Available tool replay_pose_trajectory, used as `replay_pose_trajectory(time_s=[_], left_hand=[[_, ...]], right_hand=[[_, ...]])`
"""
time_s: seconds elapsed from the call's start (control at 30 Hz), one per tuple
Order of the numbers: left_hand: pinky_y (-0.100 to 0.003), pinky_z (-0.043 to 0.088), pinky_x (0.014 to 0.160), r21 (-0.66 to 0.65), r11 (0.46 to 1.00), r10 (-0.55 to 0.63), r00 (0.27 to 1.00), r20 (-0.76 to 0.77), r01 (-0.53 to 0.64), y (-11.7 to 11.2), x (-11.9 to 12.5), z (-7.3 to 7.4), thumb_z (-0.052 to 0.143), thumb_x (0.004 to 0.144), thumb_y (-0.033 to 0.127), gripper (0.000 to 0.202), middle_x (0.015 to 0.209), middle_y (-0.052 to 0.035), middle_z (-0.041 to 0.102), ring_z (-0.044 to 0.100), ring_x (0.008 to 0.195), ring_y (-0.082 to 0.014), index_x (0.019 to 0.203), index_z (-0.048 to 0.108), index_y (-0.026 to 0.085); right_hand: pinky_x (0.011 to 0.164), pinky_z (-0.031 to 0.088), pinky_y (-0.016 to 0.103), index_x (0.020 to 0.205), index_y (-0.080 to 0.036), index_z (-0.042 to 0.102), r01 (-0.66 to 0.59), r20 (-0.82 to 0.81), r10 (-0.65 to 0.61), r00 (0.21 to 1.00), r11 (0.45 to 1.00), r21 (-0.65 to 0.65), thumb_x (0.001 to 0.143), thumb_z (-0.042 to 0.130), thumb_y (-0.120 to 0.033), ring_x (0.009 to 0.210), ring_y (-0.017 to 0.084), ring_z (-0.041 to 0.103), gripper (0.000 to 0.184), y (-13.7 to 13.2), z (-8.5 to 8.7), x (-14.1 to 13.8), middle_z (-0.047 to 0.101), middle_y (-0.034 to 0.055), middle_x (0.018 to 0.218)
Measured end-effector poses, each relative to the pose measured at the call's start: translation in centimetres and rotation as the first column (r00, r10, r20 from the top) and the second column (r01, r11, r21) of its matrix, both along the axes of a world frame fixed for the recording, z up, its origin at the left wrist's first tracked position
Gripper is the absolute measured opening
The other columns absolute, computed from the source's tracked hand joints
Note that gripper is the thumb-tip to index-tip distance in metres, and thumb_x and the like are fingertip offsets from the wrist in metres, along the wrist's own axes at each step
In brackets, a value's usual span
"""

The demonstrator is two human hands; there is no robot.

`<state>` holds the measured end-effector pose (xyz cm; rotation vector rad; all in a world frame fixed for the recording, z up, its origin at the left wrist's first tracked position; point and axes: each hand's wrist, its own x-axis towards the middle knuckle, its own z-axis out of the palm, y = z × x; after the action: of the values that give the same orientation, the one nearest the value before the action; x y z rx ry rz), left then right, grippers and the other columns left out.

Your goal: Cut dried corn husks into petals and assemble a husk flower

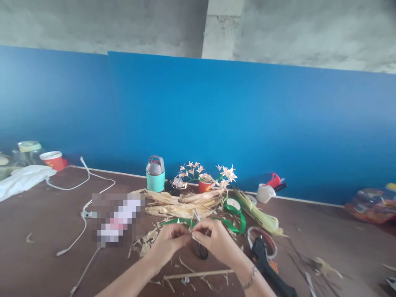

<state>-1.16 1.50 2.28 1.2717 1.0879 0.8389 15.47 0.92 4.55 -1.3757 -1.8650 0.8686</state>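
My left hand [171, 239] and my right hand [213, 237] meet fingertip to fingertip above the table, both closed in a pinch. Between them is a thin pale strip [191, 222], mostly covered by the fingers. Under the right hand lies a pair of scissors, its black handle [203, 251] showing below the fingers. Green ribbon [238, 225] runs behind both hands to its spool [232, 205]. Just beyond them are dried corn husks [182, 209], and husk scraps [148, 243] lie beside the left wrist.
A black glue gun [267, 264] and a tape roll [272, 243] sit close to my right forearm. Pale flowers [227, 175] in a red cup [204, 185] and a turquoise flask [155, 180] stand by the blue partition [192, 111]. White cables [85, 225] cross the left side.
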Motion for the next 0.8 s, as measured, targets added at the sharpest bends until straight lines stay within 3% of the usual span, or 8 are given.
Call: replay_pose_trajectory(time_s=[0.23, 0.53, 0.8], left_hand=[[-0.024, 0.031, 0.056, 0.06, 0.998, -0.012, 0.998, -0.068, 0.016, 0.0, 0.0, 0.0, 0.064, 0.065, 0.035, 0.022, 0.055, 0.0031, 0.053, 0.043, 0.056, -0.012, 0.062, 0.063, 0.013], [-0.023, 0.031, 0.054, 0.133, 0.991, 0.007, 0.991, -0.133, 0.011, 0.1, 0.1, -0.6, 0.06, 0.067, 0.028, 0.017, 0.054, 0.0027, 0.054, 0.044, 0.055, -0.012, 0.059, 0.063, 0.013], [-0.023, 0.029, 0.051, 0.053, 0.999, -0.012, 1.0, -0.016, 0.013, -0.2, 0.2, -0.5, 0.063, 0.066, 0.032, 0.02, 0.053, 0.0041, 0.051, 0.041, 0.052, -0.0105, 0.058, 0.06, 0.014]], right_hand=[[0.061, 0.043, 0.023, 0.065, -0.018, 0.066, 0.005, 0.071, -0.018, 0.997, 0.985, 0.171, 0.071, 0.057, -0.011, 0.064, 0.014, 0.058, 0.013, -0.1, -0.4, -0.2, 0.065, 0.0006, 0.065], [0.06, 0.041, 0.022, 0.064, -0.018, 0.063, -0.023, 0.158, -0.017, 0.987, 0.97, 0.244, 0.07, 0.054, -0.008, 0.063, 0.013, 0.056, 0.015, -0.3, -0.7, -0.3, 0.061, 0.0001, 0.066], [0.06, 0.04, 0.022, 0.064, -0.019, 0.055, -0.055, 0.212, -0.023, 0.977, 0.933, 0.354, 0.066, 0.051, -0.005, 0.066, 0.014, 0.053, 0.015, -0.4, -1.5, -0.5, 0.057, -0.0002, 0.067]])
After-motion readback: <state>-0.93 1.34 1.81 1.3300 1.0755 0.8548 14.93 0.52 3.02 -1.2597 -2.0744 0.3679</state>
